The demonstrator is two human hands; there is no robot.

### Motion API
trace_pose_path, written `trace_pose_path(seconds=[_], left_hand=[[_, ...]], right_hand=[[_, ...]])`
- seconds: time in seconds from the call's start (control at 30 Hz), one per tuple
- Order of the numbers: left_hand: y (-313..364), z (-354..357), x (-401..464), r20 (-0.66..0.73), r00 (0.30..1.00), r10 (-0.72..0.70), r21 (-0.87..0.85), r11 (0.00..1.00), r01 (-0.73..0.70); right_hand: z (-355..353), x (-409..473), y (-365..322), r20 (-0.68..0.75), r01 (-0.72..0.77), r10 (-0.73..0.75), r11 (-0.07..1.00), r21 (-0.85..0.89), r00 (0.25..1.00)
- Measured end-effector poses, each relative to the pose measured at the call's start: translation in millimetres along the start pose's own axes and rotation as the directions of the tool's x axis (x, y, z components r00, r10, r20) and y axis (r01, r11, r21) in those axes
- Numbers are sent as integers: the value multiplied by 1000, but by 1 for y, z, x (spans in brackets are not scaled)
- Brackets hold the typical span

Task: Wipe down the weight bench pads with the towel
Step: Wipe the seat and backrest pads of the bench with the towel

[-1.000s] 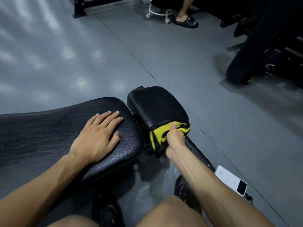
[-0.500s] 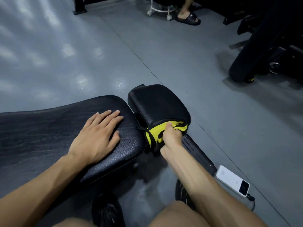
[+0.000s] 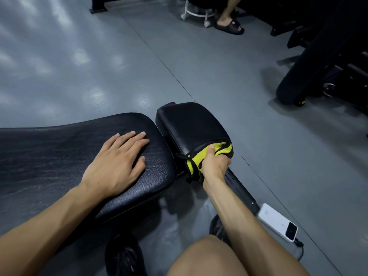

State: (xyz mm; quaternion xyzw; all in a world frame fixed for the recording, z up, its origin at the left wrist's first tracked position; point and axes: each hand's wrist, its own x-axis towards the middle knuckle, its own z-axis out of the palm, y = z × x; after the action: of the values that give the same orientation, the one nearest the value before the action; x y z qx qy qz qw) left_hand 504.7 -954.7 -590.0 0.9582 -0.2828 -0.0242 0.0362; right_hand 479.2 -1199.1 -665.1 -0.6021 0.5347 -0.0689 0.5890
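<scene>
The bench has two black textured pads: a long back pad point(image 3: 59, 156) on the left and a smaller seat pad point(image 3: 191, 124) to its right. My left hand point(image 3: 117, 162) lies flat, fingers spread, on the right end of the long pad. My right hand point(image 3: 214, 164) grips a yellow towel with black trim point(image 3: 194, 158) and presses it against the near edge of the small pad. Part of the towel hangs below that edge and wraps around the pad's near right corner.
A white power bank point(image 3: 277, 224) with a cable lies on the grey floor at the right, beside the bench's black frame rail point(image 3: 239, 188). My knees and black shoes are below. Another person's sandalled foot point(image 3: 229, 24) and a wheeled stool sit far back. Black gym equipment point(image 3: 318, 56) stands right.
My right hand has slid the towel a little along the small pad's near edge, left then back right. The left hand has stayed flat on the long pad.
</scene>
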Motion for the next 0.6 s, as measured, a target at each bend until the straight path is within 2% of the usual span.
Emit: trace_pose_path(seconds=[0.1, 0.2, 0.3, 0.37, 0.47, 0.53, 0.6], left_hand=[[-1, 1, 1, 0, 1000, -4, -11, 1000, 4], [-2, 1, 1, 1, 1000, -1, -21, 1000, 1], [-2, 0, 1, -2, 1000, -4, -24, 1000, 4], [-1, 0, 3, 3, 1000, -2, -21, 1000, 2], [-1, -2, 5, 13, 1000, -4, -16, 1000, 5], [-1, -3, 4, 15, 1000, -3, -17, 1000, 3], [0, -3, 5, 19, 1000, -11, -14, 1000, 11]], right_hand=[[-1, 3, 2, -38, 72, -75, 994, -81, 996], [-6, 8, -2, -16, 90, -93, 986, -141, 996], [-18, 33, -18, -6, 175, -180, 964, -198, 984], [-30, 63, -42, 107, 274, -253, 911, -308, 961], [-41, 87, -70, 357, 402, -259, 813, -421, 898], [-48, 87, -63, 396, 470, -305, 766, -439, 866], [-58, 80, -49, 400, 470, -314, 791, -392, 861]])
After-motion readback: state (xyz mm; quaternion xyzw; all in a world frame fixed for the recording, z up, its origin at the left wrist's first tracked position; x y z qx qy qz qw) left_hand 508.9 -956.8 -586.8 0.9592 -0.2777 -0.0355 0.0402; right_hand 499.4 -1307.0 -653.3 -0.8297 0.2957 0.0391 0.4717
